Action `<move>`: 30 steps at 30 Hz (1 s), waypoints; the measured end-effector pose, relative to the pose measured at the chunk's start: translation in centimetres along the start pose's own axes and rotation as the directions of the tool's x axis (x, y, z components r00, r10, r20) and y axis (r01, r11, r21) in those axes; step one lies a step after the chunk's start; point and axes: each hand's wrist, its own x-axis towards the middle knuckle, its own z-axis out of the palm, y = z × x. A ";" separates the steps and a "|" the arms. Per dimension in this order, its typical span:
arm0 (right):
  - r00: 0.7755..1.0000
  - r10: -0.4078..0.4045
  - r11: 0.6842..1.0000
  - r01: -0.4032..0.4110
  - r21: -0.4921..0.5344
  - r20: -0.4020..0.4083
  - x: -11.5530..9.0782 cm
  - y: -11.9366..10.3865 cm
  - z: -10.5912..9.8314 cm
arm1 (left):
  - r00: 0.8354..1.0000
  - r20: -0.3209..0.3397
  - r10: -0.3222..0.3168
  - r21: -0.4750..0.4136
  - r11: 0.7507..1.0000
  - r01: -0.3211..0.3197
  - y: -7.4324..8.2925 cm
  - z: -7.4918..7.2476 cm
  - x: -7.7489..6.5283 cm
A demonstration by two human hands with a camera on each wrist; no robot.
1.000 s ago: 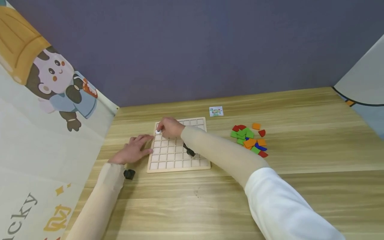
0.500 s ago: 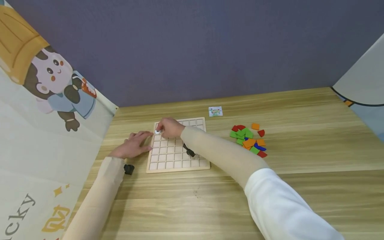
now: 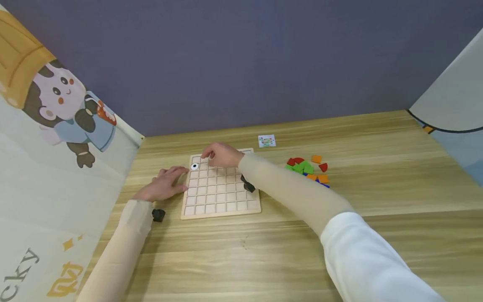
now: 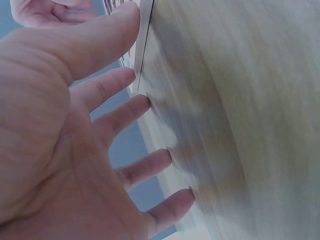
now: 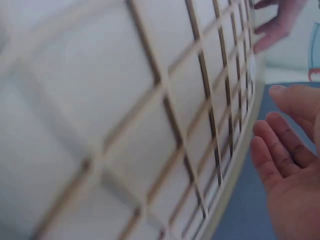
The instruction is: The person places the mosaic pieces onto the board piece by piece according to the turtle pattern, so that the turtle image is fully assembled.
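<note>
A square wooden grid board (image 3: 211, 191) lies on the table. In its upper left part sits a round white piece with a black centre (image 3: 194, 166), in a cell near the left edge. My right hand (image 3: 222, 155) hovers over the board's top rows, just right of that piece. Its fingers are loosely bent with nothing between them, as the right wrist view also shows. Along the board's left edge rests my left hand (image 3: 164, 184), thumb and fingertips right at the rim. In the left wrist view its fingers (image 4: 125, 112) are spread, with the fingertips on the tabletop.
Right of the board lies a loose pile of red, green, orange and blue flat pieces (image 3: 303, 167), partly behind my right forearm. A small picture card (image 3: 266, 141) lies behind the board's right corner. A dark wall (image 3: 264, 63) borders the table at the back.
My right hand has let go of the round white piece and moved a little to the right, leaving it in the board. The left hand stays at the edge. The view has shifted slightly.
</note>
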 end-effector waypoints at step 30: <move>0.963 0.221 0.958 -0.244 -0.154 -0.153 -14.4 9.2 -12.2 | 0.997 0.033 0.066 -0.022 0.998 -0.065 -0.7 0.1 0.3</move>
